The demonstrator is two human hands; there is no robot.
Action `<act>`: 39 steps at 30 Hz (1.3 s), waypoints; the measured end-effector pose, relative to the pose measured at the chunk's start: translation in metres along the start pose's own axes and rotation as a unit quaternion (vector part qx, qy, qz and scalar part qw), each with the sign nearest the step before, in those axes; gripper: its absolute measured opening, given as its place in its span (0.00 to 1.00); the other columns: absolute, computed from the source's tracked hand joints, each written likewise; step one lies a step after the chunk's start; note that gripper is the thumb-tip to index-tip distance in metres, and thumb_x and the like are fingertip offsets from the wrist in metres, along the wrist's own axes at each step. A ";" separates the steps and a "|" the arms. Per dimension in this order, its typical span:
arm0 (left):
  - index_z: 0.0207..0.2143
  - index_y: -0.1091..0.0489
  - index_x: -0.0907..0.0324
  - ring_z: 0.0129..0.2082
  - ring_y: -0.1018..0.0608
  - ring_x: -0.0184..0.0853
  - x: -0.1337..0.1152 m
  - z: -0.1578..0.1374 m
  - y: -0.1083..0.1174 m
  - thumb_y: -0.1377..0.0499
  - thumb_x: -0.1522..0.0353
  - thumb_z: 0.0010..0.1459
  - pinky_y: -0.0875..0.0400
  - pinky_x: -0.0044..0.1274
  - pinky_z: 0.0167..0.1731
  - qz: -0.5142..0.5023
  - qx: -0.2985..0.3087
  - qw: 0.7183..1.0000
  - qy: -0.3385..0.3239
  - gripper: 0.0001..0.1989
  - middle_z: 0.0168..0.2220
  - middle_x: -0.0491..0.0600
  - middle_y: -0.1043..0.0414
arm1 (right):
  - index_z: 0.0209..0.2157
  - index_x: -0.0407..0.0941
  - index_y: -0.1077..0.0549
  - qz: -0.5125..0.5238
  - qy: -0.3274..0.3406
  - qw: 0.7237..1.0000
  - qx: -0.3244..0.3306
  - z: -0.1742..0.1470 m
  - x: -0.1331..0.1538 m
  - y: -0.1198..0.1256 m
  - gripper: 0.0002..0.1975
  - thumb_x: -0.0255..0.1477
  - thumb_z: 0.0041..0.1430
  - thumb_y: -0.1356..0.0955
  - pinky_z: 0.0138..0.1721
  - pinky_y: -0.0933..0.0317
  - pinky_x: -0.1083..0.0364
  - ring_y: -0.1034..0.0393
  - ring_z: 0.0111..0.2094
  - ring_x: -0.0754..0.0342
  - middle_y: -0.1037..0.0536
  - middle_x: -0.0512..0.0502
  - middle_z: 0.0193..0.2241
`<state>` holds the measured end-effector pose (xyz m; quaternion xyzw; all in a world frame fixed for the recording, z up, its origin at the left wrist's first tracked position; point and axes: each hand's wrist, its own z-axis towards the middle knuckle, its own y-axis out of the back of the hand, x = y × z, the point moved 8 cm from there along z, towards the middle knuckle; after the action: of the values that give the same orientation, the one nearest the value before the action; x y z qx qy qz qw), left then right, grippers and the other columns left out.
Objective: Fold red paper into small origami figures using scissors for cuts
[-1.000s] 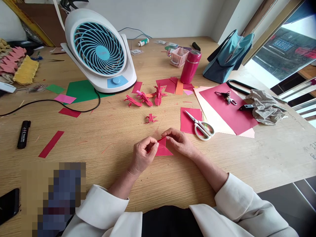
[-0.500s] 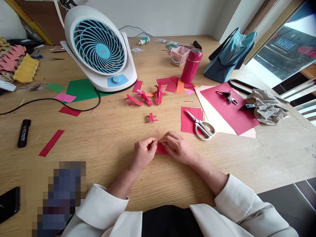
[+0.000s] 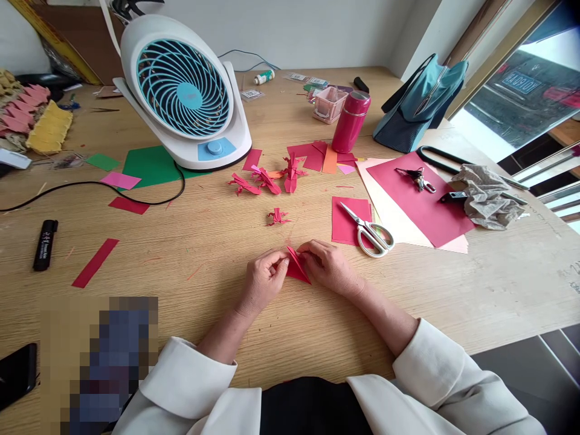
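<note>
Between my hands is a small piece of red paper [image 3: 296,269], folded to a point at its top, with a slanting flap along its right side. My left hand [image 3: 267,275] pinches its left edge between thumb and index finger. On the other side, my right hand [image 3: 330,267] is closed at the flap, its fingertips bent against the paper and partly hidden. Just beyond my hands stands a small folded red paper frog [image 3: 277,216]. Several larger red folded figures [image 3: 293,174] sit farther back. White-handled scissors [image 3: 372,232] lie on red paper squares [image 3: 347,225] to the right.
A white fan [image 3: 188,96] stands at the back left, its black cable [image 3: 156,200] trailing left. A pink flask [image 3: 351,122] and a blue bag [image 3: 419,106] are at the back right. Large paper sheets [image 3: 419,202] lie right; a black marker [image 3: 44,244] lies left.
The red paper's flap now stands up to a point between my hands, where the paper looked flatter before. My right fingers have shifted slightly right, off its top edge.
</note>
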<state>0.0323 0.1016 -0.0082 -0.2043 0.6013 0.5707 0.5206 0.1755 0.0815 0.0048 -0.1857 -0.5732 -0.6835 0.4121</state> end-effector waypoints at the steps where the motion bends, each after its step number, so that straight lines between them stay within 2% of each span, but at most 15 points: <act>1: 0.35 0.25 0.61 0.32 0.22 0.32 -0.005 0.000 -0.001 0.46 0.70 0.64 0.29 0.21 0.32 0.018 -0.001 0.999 -0.031 0.10 0.34 0.51 0.22 | 0.38 0.45 0.28 0.002 -0.006 1.000 -0.003 0.000 -0.001 0.001 0.09 0.20 0.62 0.38 0.37 0.37 0.55 0.28 0.34 0.53 0.22 0.44 0.34; 4: 0.38 0.25 0.59 0.40 0.21 0.35 -0.016 -0.003 -0.008 0.47 0.73 0.64 0.28 0.24 0.40 0.047 0.022 0.994 -0.093 0.11 0.40 0.52 0.21 | 0.38 0.45 0.29 0.002 -0.023 1.000 -0.010 0.000 -0.004 0.003 0.09 0.20 0.62 0.38 0.35 0.37 0.55 0.29 0.32 0.53 0.22 0.45 0.33; 8: 0.42 0.25 0.57 0.45 0.22 0.37 -0.021 -0.007 -0.015 0.47 0.75 0.64 0.28 0.27 0.47 0.087 0.060 0.987 -0.117 0.12 0.44 0.53 0.22 | 0.36 0.46 0.30 0.006 -0.029 0.999 -0.027 0.001 -0.008 0.006 0.09 0.20 0.62 0.38 0.33 0.39 0.56 0.30 0.29 0.54 0.24 0.47 0.30; 12: 0.44 0.26 0.58 0.43 0.22 0.38 -0.023 -0.009 -0.017 0.46 0.75 0.63 0.27 0.30 0.45 0.143 0.059 0.979 -0.135 0.11 0.42 0.52 0.22 | 0.34 0.46 0.30 0.008 -0.037 0.999 -0.033 0.001 -0.012 0.007 0.07 0.21 0.61 0.37 0.32 0.40 0.57 0.32 0.28 0.55 0.24 0.48 0.29; 20: 0.48 0.27 0.60 0.43 0.23 0.40 -0.028 -0.011 -0.019 0.46 0.75 0.63 0.27 0.32 0.46 0.185 0.056 0.968 -0.162 0.13 0.43 0.53 0.22 | 0.35 0.46 0.30 0.014 -0.066 0.998 0.016 -0.001 -0.015 0.012 0.07 0.22 0.60 0.37 0.28 0.43 0.59 0.34 0.24 0.58 0.25 0.51 0.26; 25: 0.51 0.27 0.60 0.43 0.23 0.40 -0.035 -0.016 -0.023 0.45 0.73 0.64 0.26 0.32 0.45 0.247 0.063 0.948 -0.191 0.15 0.47 0.53 0.22 | 0.35 0.45 0.28 -0.011 -0.117 0.991 -0.057 0.000 -0.032 0.032 0.04 0.26 0.61 0.36 0.28 0.42 0.57 0.35 0.23 0.57 0.25 0.50 0.25; 31: 0.54 0.29 0.59 0.44 0.25 0.39 -0.036 -0.018 -0.030 0.46 0.73 0.65 0.25 0.31 0.44 0.303 0.083 0.930 -0.190 0.16 0.49 0.52 0.24 | 0.35 0.44 0.28 0.014 -0.115 0.979 -0.165 -0.002 -0.038 0.051 0.05 0.26 0.61 0.36 0.28 0.40 0.57 0.32 0.25 0.56 0.23 0.49 0.26; 34: 0.54 0.29 0.59 0.44 0.26 0.38 -0.035 -0.018 -0.032 0.45 0.72 0.66 0.24 0.31 0.43 0.324 0.094 0.924 -0.182 0.16 0.49 0.52 0.25 | 0.35 0.45 0.28 0.016 -0.097 0.978 -0.184 -0.002 -0.035 0.054 0.05 0.24 0.61 0.36 0.29 0.38 0.56 0.30 0.28 0.55 0.23 0.48 0.28; 39: 0.54 0.30 0.62 0.46 0.28 0.40 -0.037 -0.019 -0.037 0.44 0.70 0.65 0.25 0.32 0.46 0.325 0.112 0.919 -0.195 0.16 0.51 0.53 0.27 | 0.35 0.45 0.29 -0.003 -0.066 0.982 -0.176 -0.001 -0.031 0.051 0.05 0.24 0.61 0.36 0.29 0.39 0.56 0.32 0.28 0.56 0.24 0.48 0.30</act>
<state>0.0696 0.0619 0.0019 0.1770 0.5813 0.6662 0.4324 0.2331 0.0912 0.0141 -0.2984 -0.4709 -0.7608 0.3321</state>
